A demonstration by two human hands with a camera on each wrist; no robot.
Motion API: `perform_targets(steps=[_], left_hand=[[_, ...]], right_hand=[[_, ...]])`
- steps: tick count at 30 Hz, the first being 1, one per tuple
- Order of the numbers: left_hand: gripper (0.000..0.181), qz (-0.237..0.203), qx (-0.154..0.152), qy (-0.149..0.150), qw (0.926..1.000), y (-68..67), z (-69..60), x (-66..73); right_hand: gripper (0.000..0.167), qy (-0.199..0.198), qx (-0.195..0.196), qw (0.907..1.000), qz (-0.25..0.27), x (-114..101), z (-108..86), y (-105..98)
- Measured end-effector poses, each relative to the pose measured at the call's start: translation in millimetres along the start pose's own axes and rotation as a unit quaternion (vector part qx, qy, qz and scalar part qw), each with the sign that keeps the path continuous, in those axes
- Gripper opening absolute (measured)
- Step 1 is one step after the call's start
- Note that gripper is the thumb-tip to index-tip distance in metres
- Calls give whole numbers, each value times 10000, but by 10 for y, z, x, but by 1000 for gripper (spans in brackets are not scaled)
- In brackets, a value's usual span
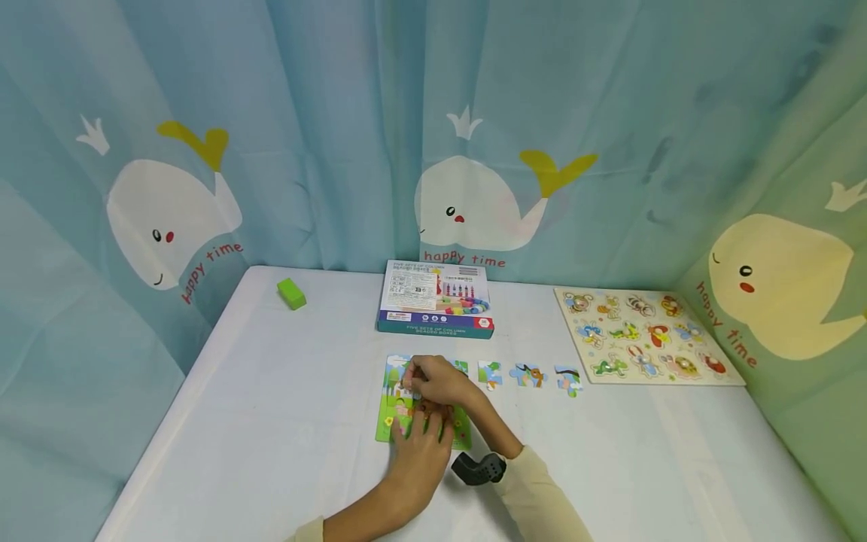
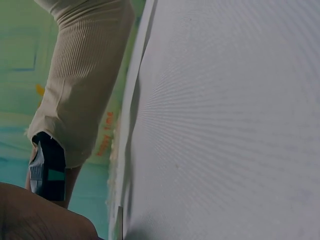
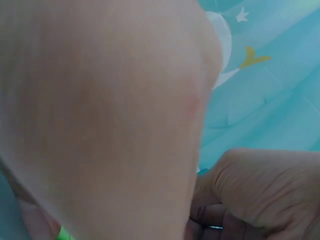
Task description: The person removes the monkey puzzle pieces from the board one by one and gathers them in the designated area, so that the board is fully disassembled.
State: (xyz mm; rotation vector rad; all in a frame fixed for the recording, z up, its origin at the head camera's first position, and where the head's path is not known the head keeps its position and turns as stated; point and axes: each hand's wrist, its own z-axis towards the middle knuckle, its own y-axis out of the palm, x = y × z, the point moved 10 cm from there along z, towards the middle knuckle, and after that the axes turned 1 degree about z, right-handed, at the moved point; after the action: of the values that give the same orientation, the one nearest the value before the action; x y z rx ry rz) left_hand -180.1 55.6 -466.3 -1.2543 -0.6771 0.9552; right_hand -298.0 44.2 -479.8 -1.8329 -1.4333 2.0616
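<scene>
A jigsaw board (image 1: 384, 414) with a green and blue picture lies on the white table. My left hand (image 1: 421, 455) rests on its lower part, fingers spread. Above it, my right hand (image 1: 442, 382) bends over the upper part, thumb and fingers pinched together on what seems a small puzzle piece; the fingers mostly hide it. Three loose puzzle pieces lie in a row right of the board: one green and white (image 1: 489, 373), one with a brown animal (image 1: 528, 376), one with a dark branch (image 1: 569, 380). Blurred skin fills much of the right wrist view.
A boxed bead toy (image 1: 436, 301) lies behind the board. At the back left is a green block (image 1: 292, 294), and at the right a wooden insect peg puzzle (image 1: 646, 339). A black wrist device (image 1: 479, 469) sits at the right wrist. Whale-print curtains (image 1: 339, 150) enclose the table.
</scene>
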Motion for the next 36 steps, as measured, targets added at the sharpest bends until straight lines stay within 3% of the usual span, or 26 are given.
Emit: perform_targets(steps=[12,21,30,36], left_hand=[[48,274,-153,282,9991,63,-14,-19],[47,81,-377,473,9981,110,-20,-23],[52,149,-331,531,9979,94,-9,-2],[51,261,-295,514,9979,78,-2,-13]], right_hand=[[7,-190,144,9997,-75,63,10,18],[7,-121,3,9999,-64,30,-10,45],[8,-230,-254,9994,17,12,-14,49],[7,139,-75,9999,-67,82,40,11]])
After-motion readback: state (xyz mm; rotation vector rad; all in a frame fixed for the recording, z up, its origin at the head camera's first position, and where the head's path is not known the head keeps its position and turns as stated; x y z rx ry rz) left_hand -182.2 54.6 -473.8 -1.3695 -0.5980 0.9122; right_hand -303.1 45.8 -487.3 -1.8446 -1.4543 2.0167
